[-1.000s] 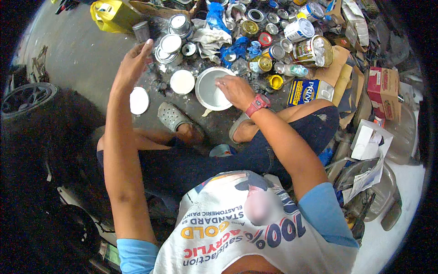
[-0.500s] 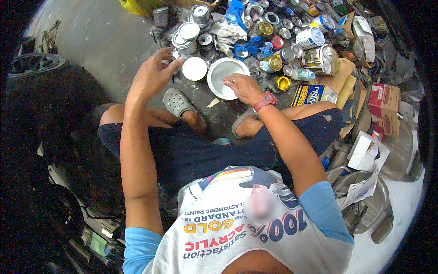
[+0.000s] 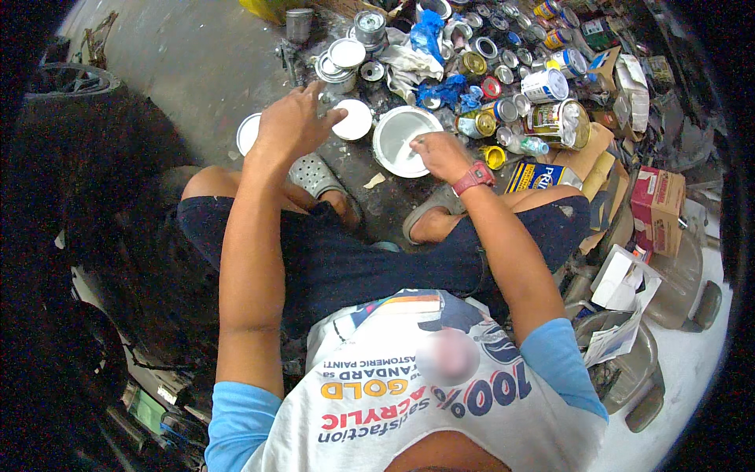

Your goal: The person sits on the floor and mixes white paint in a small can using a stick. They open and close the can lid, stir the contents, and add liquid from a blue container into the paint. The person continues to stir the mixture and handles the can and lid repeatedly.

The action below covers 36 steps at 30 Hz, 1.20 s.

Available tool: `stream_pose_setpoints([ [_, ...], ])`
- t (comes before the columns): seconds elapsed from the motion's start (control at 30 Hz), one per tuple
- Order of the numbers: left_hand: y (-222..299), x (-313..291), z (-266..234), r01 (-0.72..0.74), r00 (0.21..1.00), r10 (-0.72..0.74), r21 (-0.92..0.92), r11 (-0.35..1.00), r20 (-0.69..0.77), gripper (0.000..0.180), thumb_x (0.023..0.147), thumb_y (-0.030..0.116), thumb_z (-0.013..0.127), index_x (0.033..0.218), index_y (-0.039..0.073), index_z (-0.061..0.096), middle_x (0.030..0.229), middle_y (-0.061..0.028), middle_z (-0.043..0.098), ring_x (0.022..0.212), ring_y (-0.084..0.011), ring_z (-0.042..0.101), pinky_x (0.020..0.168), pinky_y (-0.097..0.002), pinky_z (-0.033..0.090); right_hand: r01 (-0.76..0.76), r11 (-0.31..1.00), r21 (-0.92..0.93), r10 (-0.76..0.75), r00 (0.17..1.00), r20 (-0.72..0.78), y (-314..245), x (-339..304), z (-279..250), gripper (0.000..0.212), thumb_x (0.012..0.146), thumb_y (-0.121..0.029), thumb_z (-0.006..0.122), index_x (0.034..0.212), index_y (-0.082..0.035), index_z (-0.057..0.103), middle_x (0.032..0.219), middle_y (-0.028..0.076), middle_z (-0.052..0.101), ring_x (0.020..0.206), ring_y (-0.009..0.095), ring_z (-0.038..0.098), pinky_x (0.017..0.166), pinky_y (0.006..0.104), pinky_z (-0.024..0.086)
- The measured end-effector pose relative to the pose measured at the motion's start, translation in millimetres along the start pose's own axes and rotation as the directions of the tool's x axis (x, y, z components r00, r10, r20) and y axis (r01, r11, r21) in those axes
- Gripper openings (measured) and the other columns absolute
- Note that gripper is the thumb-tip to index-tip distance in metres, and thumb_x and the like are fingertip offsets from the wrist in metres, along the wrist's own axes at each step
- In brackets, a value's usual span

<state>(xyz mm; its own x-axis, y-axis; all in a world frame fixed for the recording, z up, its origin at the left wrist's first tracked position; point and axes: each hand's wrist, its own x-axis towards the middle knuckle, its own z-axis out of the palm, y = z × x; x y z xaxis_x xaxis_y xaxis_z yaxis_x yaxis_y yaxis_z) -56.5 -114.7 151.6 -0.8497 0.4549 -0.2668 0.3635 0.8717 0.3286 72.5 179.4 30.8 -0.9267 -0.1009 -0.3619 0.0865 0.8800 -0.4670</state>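
Now holding the right hand (image 3: 442, 156) over the white bucket (image 3: 393, 132) in a bunched grip, cannot tell on what, and the left hand (image 3: 296, 123), loosely released, left of the bucket!

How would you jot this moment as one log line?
left hand: open, near white disc | right hand: at white tub, grip unclear | beyond: assorted cans, crumpled blue material
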Motion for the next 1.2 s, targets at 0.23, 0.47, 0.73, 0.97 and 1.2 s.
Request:
stream_pose_setpoints([
  [0.23,10,-5,-3,0.005,1.000,-0.005,0.035,0.999,0.016,0.073,0.101,0.056,0.068,0.154,0.008,0.056,0.138,-0.0266,0.070,0.125,-0.0441,0.069,0.106,-0.0529,0.055,0.186,0.965,0.187,-0.146,0.967,-0.210,-14,1,7,0.037,0.106,-0.037,0.059,0.113,-0.008,0.081,0.109,0.022,0.078,0.103,0.042,0.073,0.092,0.0518,0.057],
  [0.47,10,-3,-2,-0.007,0.998,0.005,0.026,1.000,0.068,0.074,0.100,0.054,0.069,0.156,0.008,0.054,0.139,-0.0260,0.069,0.127,-0.0430,0.068,0.108,-0.0518,0.054,-0.003,0.999,0.047,0.015,0.965,-0.263,-18,-5,-2,0.041,0.107,-0.039,0.060,0.111,-0.004,0.081,0.103,0.025,0.077,0.101,0.043,0.073,0.091,0.0520,0.057],
  [0.73,12,0,3,-0.043,0.997,0.041,0.034,0.998,0.063,0.074,0.100,0.053,0.069,0.155,0.006,0.055,0.138,-0.0278,0.069,0.125,-0.0441,0.069,0.105,-0.0522,0.056,-0.057,0.998,-0.010,0.056,0.995,-0.078,-8,-3,5,0.035,0.109,-0.033,0.056,0.111,-0.009,0.082,0.106,0.020,0.076,0.093,0.043,0.074,0.086,0.0548,0.057],
  [0.97,7,3,11,-0.068,0.995,0.066,0.027,0.997,0.076,0.074,0.100,0.055,0.070,0.153,0.006,0.055,0.137,-0.0268,0.070,0.122,-0.0469,0.070,0.101,-0.0545,0.057,0.065,0.986,0.155,-0.053,0.995,-0.084,-16,-6,7,0.039,0.109,-0.035,0.055,0.101,-0.007,0.081,0.104,0.024,0.076,0.096,0.046,0.073,0.089,0.0574,0.057],
  [1.2,10,1,6,-0.017,0.994,0.011,0.047,0.999,0.113,0.073,0.101,0.054,0.069,0.154,0.006,0.053,0.141,-0.0278,0.067,0.123,-0.0473,0.069,0.104,-0.0542,0.056,0.118,0.981,0.151,-0.073,0.958,-0.278,-13,-4,9,0.033,0.108,-0.035,0.060,0.118,-0.012,0.081,0.110,0.020,0.075,0.102,0.043,0.072,0.089,0.0513,0.057],
])
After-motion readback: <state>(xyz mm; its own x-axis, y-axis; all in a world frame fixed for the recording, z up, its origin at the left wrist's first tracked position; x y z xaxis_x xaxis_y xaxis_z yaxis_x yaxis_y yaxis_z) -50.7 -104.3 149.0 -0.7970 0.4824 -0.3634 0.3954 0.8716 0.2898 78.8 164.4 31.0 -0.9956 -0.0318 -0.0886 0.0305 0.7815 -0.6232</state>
